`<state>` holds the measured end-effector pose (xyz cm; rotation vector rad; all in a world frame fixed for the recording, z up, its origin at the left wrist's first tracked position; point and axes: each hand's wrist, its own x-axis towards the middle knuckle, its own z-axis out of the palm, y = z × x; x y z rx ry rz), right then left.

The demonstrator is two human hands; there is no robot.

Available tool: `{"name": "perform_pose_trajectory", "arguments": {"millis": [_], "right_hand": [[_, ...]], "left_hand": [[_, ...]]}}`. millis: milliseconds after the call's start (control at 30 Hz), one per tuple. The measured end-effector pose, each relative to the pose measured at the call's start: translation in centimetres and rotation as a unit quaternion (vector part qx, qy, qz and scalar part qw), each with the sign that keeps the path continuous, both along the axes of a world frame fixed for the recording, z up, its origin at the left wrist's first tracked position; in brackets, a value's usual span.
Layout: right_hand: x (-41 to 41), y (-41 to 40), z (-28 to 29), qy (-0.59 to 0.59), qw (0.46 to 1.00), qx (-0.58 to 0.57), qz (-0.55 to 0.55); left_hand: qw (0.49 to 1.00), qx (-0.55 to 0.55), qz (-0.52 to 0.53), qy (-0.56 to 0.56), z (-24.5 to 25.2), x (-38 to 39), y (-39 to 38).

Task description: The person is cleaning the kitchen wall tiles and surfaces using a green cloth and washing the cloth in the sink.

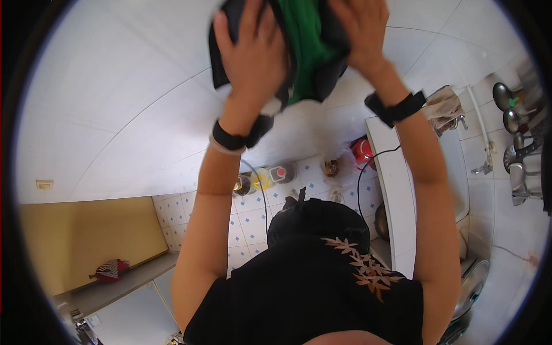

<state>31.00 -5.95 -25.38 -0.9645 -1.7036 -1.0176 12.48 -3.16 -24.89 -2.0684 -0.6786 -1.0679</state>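
Observation:
Both of my arms reach up to the top of the view. My left hand (258,56) lies with spread fingers on the dark part of a green and black fabric item (304,51), which is cut off by the upper edge. On the item's other side is my right hand (364,34), blurred, its fingers against the dark edge. Whether the fingers grip the fabric is hard to tell. Black bands circle both wrists. Behind the item stands a pale tiled wall (164,56).
Plastic jugs (282,173), a clear bag (338,166) and a red container (363,149) stand on the tiled floor by the wall. At right are a white counter edge (390,194), a sink (453,168), a draped cloth (444,108) and hanging ladles (502,97). Dark cables hang near my body.

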Motion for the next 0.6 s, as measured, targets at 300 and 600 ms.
{"name": "perform_pose_trajectory", "arguments": {"millis": [300,600], "right_hand": [[6.3,-3.2,-19.4,-0.140,0.975,-0.168,0.032],[10.9,-0.6,4.4,-0.058,0.998,-0.024,0.023]], "left_hand": [[0.965,-0.187,0.020,0.181,-20.4,1.6,-3.8],[1.000,0.011,0.007,0.024,3.5,9.8,-0.9]]}}
